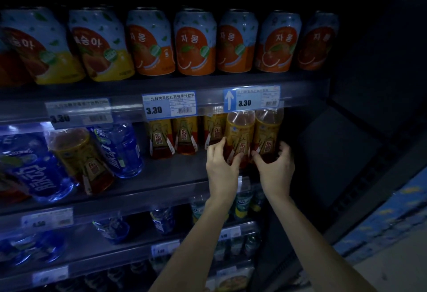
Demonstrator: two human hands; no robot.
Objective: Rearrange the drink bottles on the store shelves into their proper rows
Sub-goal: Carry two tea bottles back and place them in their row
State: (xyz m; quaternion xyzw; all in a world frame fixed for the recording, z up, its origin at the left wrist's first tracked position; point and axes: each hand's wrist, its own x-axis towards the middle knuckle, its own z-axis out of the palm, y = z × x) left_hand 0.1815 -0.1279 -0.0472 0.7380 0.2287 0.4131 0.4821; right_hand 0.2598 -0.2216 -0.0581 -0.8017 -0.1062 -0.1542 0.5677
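On the middle shelf (161, 176) stand yellow-labelled amber drink bottles. My left hand (220, 164) grips one amber bottle (240, 134) near the shelf's right end. My right hand (276, 164) curls round the neighbouring amber bottle (268, 130) at the far right. Three more of the same bottles (184, 137) stand further back to the left. Another amber bottle (78, 157) stands at the left among blue bottles (120, 148).
The top shelf holds a row of juice cans (194, 42), peach on the left and grapefruit on the right. Price tags (169, 104) line the shelf rails. Lower shelves carry blue and green bottles (161, 220). A dark side panel (346, 153) bounds the shelves on the right.
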